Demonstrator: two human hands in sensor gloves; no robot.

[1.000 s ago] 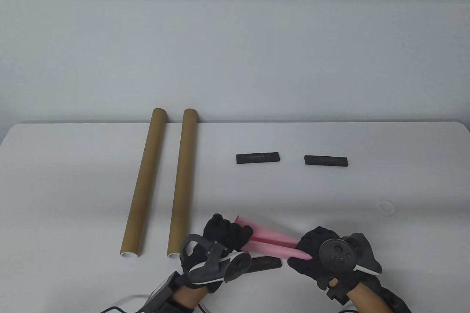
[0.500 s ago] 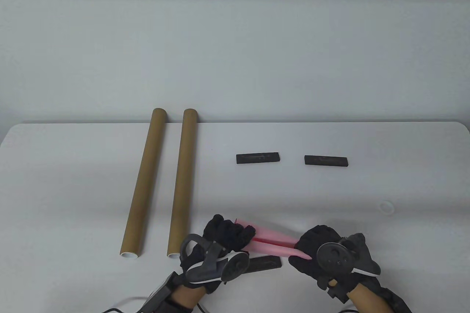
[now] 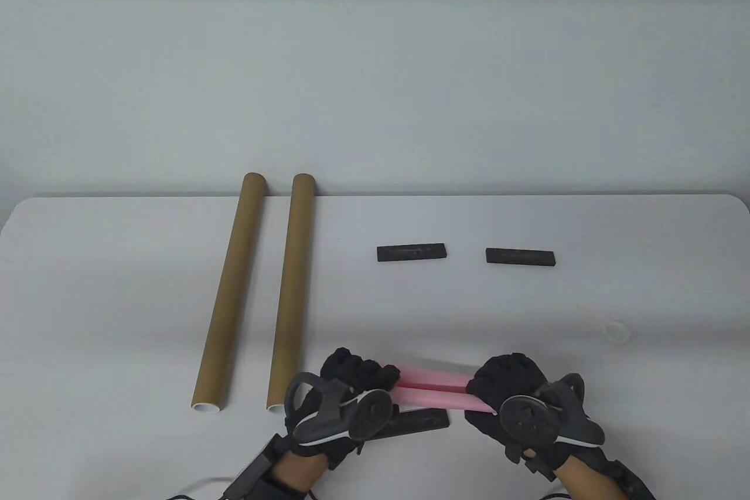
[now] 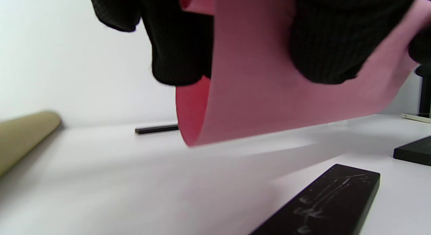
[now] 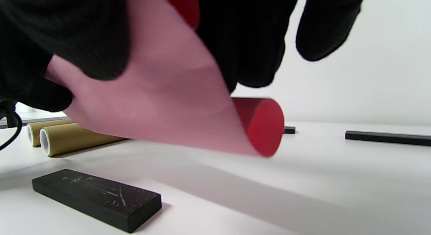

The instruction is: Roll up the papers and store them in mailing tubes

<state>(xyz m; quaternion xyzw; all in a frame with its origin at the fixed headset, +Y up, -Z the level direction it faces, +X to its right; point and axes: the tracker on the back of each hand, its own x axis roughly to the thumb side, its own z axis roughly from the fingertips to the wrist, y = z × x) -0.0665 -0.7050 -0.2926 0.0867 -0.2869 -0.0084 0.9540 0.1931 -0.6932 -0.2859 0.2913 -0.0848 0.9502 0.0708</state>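
Both grips pinch the pink paper roll (image 3: 433, 390) — 2 tubes (image 3: 290, 289) left, black bar (image 3: 423, 419) beneath.

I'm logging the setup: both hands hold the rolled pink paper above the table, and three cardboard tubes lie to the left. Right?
Not quite: there are two cardboard tubes, not three, as the table view shows. The rest holds: the left hand and right hand hold the rolled pink paper above the table.
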